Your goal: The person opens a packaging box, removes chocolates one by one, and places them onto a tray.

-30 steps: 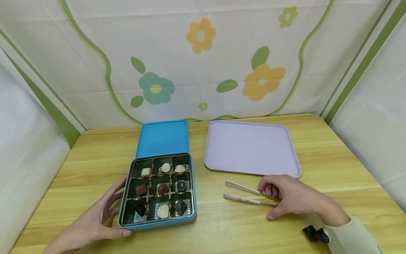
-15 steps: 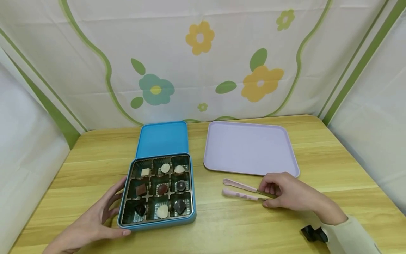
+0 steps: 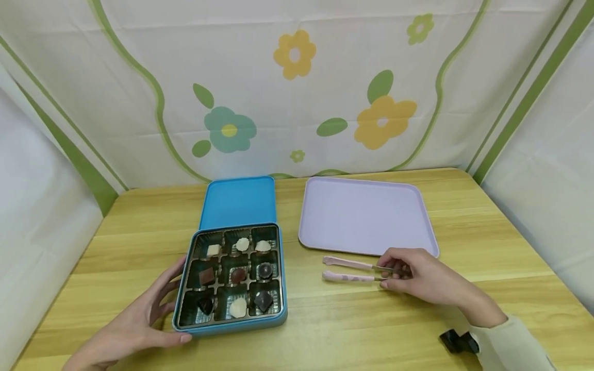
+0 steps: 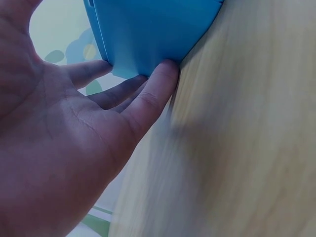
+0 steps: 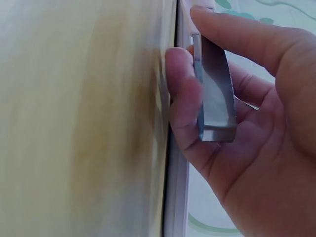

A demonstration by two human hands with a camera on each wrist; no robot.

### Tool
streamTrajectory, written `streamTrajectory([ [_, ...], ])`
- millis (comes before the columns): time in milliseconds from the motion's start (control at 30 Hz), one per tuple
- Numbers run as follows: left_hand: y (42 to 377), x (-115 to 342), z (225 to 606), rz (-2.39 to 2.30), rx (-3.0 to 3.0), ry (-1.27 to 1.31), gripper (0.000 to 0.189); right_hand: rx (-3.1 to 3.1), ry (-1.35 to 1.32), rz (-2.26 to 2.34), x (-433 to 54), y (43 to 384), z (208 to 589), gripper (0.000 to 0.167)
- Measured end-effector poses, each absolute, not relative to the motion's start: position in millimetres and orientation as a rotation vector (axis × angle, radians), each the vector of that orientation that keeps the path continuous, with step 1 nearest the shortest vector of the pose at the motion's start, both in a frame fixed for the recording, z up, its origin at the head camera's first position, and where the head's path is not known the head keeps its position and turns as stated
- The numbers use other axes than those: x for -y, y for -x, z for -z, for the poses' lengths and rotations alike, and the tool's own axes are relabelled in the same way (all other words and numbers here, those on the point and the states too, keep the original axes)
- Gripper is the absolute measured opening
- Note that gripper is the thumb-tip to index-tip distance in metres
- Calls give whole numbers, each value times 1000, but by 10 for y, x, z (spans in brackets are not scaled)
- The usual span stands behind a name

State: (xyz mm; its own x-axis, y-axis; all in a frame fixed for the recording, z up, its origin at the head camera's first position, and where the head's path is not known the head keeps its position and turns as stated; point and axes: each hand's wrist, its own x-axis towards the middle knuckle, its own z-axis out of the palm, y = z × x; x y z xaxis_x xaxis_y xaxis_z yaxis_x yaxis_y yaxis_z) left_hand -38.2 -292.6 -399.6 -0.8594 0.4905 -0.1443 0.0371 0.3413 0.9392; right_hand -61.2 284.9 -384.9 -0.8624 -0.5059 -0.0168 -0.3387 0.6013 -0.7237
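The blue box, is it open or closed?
Open: the box shows its chocolates, and the blue lid lies behind it.

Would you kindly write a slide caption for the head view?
The right hand grips pink-tipped tongs near a lilac tray while the left hand touches a blue tin of sweets.

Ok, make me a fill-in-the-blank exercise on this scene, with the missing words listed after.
1. The tongs are in the person's ____ hand.
2. The blue box holds ____ sweets.
3. In the head view, the box lies to the ____ of the purple tray.

Missing words: right; nine; left.
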Motion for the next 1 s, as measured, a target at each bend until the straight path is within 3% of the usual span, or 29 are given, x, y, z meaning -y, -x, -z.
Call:
streamTrajectory([
  [1000, 385, 2882, 3919, -1537, -2221, -542, 126, -2566, 622, 1185, -2841, 648, 3929, 18],
])
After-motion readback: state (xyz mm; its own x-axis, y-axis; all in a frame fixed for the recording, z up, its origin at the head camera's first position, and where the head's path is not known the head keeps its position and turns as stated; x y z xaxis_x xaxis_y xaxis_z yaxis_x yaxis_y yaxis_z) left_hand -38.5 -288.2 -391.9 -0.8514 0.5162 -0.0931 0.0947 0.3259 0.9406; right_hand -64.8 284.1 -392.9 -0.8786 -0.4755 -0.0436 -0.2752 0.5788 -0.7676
